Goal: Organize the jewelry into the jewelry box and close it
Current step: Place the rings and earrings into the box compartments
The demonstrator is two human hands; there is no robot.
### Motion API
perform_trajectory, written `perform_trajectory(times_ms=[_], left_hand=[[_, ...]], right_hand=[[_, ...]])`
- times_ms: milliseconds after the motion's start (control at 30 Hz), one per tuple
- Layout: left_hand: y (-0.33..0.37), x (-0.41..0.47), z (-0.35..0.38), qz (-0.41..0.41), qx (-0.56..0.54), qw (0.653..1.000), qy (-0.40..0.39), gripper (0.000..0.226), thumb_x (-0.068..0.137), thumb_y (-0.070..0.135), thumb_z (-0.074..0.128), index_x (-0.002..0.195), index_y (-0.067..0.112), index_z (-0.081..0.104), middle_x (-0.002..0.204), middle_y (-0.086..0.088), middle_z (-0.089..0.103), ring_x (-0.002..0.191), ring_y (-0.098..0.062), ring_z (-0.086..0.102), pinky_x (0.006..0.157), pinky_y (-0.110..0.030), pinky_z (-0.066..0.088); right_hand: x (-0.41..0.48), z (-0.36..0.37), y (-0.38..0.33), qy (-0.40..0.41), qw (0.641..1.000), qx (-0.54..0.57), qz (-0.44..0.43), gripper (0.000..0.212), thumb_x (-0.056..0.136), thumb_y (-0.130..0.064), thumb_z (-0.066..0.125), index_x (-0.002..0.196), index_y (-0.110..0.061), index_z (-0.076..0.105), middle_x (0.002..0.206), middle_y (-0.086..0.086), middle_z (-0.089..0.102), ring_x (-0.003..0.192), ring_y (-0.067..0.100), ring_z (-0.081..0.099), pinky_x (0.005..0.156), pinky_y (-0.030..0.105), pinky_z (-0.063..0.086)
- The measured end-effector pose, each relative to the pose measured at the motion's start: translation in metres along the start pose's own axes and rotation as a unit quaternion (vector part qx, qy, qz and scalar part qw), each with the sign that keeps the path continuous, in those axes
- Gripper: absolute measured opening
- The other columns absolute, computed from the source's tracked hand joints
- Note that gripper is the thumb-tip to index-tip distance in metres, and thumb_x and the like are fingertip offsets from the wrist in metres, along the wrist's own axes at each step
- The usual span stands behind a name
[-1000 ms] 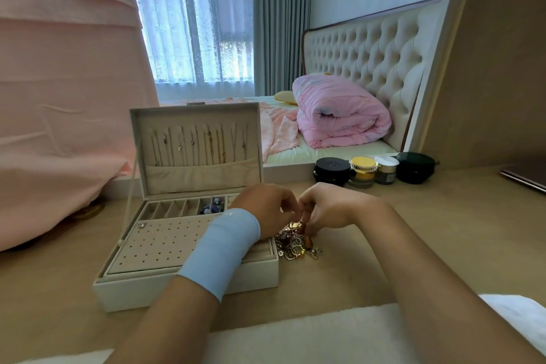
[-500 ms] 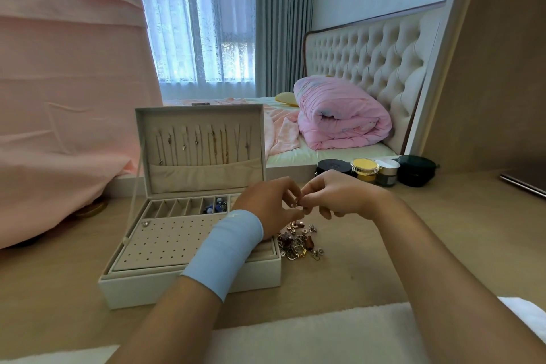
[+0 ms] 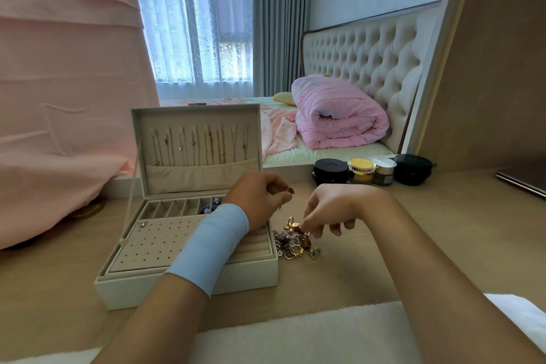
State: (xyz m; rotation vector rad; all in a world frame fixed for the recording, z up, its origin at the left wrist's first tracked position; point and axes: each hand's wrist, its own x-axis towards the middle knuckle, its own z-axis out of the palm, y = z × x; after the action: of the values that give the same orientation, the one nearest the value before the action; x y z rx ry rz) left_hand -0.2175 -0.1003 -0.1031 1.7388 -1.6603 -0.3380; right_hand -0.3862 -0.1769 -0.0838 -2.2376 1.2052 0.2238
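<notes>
hands parted: left hand (image 3: 257,201) pinches a small piece (image 3: 289,189) by jewelry box (image 3: 189,285) right edge, right hand (image 3: 328,210) pinches into jewelry pile (image 3: 295,244) on desk (image 3: 419,248); necklaces (image 3: 201,145) hung, pile left, lid (image 3: 136,133) open

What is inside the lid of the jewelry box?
Thin necklaces hang in a row inside the open lid, above a fabric pocket. Whatever sits inside that pocket is hidden.

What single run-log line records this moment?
left hand: pinches small red piece | right hand: touches jewelry pile | jewelry box: open
</notes>
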Motion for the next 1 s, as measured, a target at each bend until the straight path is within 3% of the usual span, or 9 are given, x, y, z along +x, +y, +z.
perform_trajectory(times_ms=[100,233,367,467,533,700,867,1000], left_hand=[[0.002,0.0,-0.001,-0.001,-0.039,0.999,0.0,0.009,0.089,0.025,0.067,0.097,0.023,0.071,0.087,0.006,0.07,0.081,-0.005,0.062,0.079,-0.022,0.05],[0.002,-0.002,-0.005,-0.01,-0.106,0.994,-0.003,0.005,0.092,0.02,0.064,0.094,0.022,0.068,0.082,0.006,0.073,0.075,-0.013,0.067,0.081,-0.032,0.057],[0.007,-0.007,-0.01,-0.012,-0.135,0.991,-0.002,0.007,0.094,0.017,0.061,0.098,0.016,0.066,0.081,0.003,0.074,0.066,-0.012,0.067,0.074,-0.031,0.057],[0.01,-0.012,-0.02,-0.015,-0.142,0.99,-0.003,0.008,0.096,0.017,0.058,0.1,0.015,0.065,0.082,0.003,0.073,0.064,-0.01,0.066,0.064,-0.024,0.055],[0.009,-0.016,-0.03,-0.023,-0.157,0.987,-0.006,0.01,0.097,0.016,0.056,0.101,0.015,0.066,0.083,0.001,0.073,0.065,-0.01,0.066,0.064,-0.023,0.055],[-0.008,-0.027,-0.064,-0.041,-0.135,0.99,0.009,0.012,0.097,0.02,0.056,0.099,0.026,0.066,0.088,0.003,0.072,0.069,-0.005,0.068,0.066,-0.015,0.055],[-0.038,-0.046,-0.097,-0.09,-0.118,0.989,0.023,0.011,0.092,0.019,0.063,0.099,0.026,0.068,0.087,-0.001,0.072,0.076,-0.012,0.07,0.074,-0.026,0.059],[-0.052,-0.056,-0.12,-0.097,-0.074,0.992,0.043,0.012,0.091,0.018,0.065,0.102,0.024,0.068,0.081,0.001,0.072,0.065,-0.005,0.068,0.056,-0.014,0.051]], right_hand=[[0.001,0.007,-0.007,-0.005,0.998,-0.052,0.024,0.033,0.082,-0.042,0.08,0.102,-0.017,0.075,0.085,-0.004,0.078,0.06,0.011,0.059,0.046,0.021,0.04],[0.005,0.013,-0.013,0.02,0.996,-0.079,0.02,0.028,0.08,-0.029,0.084,0.101,-0.013,0.077,0.086,-0.002,0.077,0.059,0.011,0.059,0.047,0.02,0.044],[-0.002,0.006,-0.012,0.012,0.997,-0.08,0.007,0.027,0.083,-0.021,0.081,0.11,-0.018,0.077,0.076,-0.003,0.07,0.055,0.011,0.056,0.047,0.021,0.043],[-0.007,-0.002,-0.01,0.019,0.999,-0.041,-0.009,0.023,0.088,-0.019,0.074,0.11,-0.018,0.077,0.078,0.004,0.071,0.056,0.012,0.053,0.046,0.023,0.042],[-0.011,-0.007,-0.011,0.022,0.999,-0.003,-0.03,0.019,0.09,-0.022,0.072,0.108,-0.017,0.077,0.092,0.005,0.074,0.062,0.013,0.056,0.049,0.024,0.045],[-0.023,-0.011,-0.017,0.011,0.982,0.152,-0.108,0.012,0.098,-0.017,0.064,0.108,-0.013,0.069,0.102,0.006,0.076,0.079,0.017,0.071,0.052,0.027,0.051],[-0.025,0.001,-0.039,0.062,0.941,0.273,-0.192,0.014,0.1,-0.01,0.059,0.111,-0.01,0.068,0.097,0.009,0.074,0.077,0.021,0.07,0.054,0.031,0.054],[-0.018,0.02,-0.071,0.102,0.922,0.302,-0.221,0.018,0.1,-0.011,0.06,0.116,-0.014,0.067,0.103,0.01,0.073,0.073,0.02,0.07,0.049,0.027,0.051]])
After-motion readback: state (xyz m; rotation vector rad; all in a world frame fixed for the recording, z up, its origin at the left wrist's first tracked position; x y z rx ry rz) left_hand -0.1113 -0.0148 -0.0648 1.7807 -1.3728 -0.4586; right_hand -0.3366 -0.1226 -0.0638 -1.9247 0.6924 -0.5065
